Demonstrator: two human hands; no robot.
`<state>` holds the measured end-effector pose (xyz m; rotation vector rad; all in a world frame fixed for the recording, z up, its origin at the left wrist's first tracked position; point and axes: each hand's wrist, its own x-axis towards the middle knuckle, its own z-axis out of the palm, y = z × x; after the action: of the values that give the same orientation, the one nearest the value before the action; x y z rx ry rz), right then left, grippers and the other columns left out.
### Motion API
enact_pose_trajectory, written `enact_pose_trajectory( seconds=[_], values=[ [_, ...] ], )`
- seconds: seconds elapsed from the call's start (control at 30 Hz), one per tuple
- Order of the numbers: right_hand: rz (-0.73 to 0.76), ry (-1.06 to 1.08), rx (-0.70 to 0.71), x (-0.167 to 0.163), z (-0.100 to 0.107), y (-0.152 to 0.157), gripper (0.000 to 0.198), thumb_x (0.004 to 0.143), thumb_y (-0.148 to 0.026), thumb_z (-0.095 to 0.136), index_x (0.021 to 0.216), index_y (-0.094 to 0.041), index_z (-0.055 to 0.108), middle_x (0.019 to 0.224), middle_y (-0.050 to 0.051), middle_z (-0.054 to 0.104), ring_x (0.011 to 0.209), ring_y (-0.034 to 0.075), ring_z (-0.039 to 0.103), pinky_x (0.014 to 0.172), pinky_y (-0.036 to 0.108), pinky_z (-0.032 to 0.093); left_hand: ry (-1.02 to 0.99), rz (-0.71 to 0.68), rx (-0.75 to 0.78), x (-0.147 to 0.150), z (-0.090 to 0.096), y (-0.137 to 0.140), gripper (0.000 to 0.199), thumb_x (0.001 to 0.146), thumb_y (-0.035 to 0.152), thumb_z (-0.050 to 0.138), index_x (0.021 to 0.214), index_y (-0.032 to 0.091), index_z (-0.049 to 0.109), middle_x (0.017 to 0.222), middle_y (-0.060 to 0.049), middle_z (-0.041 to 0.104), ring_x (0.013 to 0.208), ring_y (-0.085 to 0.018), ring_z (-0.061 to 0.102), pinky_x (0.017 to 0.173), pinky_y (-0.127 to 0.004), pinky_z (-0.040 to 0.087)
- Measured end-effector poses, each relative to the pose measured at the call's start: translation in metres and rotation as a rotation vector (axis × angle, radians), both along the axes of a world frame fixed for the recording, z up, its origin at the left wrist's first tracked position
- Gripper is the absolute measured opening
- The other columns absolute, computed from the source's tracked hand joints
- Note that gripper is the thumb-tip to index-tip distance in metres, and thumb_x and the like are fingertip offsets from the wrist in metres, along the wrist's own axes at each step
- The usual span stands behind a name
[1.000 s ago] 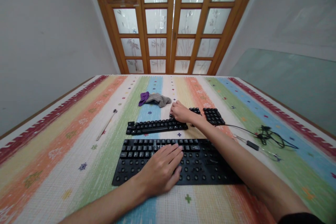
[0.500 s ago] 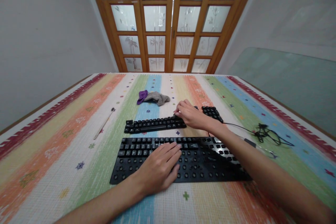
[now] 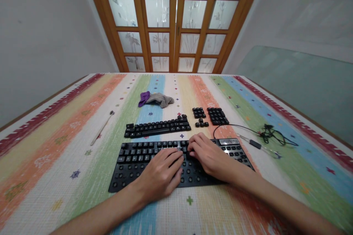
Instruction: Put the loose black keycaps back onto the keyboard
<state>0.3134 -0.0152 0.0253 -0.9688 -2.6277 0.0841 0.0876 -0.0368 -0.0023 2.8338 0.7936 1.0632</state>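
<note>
A black keyboard [image 3: 121, 174] lies on the table. Its upper rows at the left and middle bear keycaps, while bare key stems show in the lower rows and on the number pad. My left hand [image 3: 162, 172] rests across the middle of the keyboard, palm down, fingers stretched out and holding nothing. Just right of it, my right hand [image 3: 205, 152] is closed in a pinch on a black keycap at the upper rows, mostly hidden by the fingers. Behind the keyboard, loose black keycaps [image 3: 157, 128] stand grouped in rows.
Smaller keycap groups [image 3: 217, 116] stand at the back right. A cable [image 3: 275, 136] lies coiled at the right, near a wire tool with a dark handle [image 3: 255, 144]. A grey and purple cloth [image 3: 157, 99] lies further back. A thin brush [image 3: 102, 128] is at the left.
My right hand has come back from the loose keycaps to the keyboard, beside my left hand. My left hand stays on the keyboard. The view has shifted slightly.
</note>
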Motion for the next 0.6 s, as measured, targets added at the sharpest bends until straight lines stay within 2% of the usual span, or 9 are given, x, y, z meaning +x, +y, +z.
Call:
enact_pose_trajectory(
  seconds=[0.23,0.6],
  values=[
    [-0.018,-0.033,0.233,-0.006,-0.015,-0.008,0.025,0.1,-0.013,0.04,0.091,-0.011,0.064,0.091,0.013,0.062,0.086,0.025,0.052,0.075,0.04,0.046,0.016,0.008,-0.025,0.001,0.0,-0.001,0.027,0.092,0.012,0.052,0.115,0.008,0.065,0.111,-0.015,0.068,0.106,-0.026,0.061,0.093,-0.046,0.057],
    [0.008,-0.08,0.379,-0.003,-0.02,-0.017,0.024,0.099,-0.015,0.044,0.106,-0.009,0.066,0.088,0.012,0.066,0.084,0.024,0.055,0.073,0.039,0.045,0.01,0.004,-0.024,0.001,-0.001,-0.001,0.028,0.092,0.012,0.052,0.117,0.006,0.064,0.108,-0.015,0.068,0.103,-0.026,0.061,0.091,-0.044,0.057]
  ],
)
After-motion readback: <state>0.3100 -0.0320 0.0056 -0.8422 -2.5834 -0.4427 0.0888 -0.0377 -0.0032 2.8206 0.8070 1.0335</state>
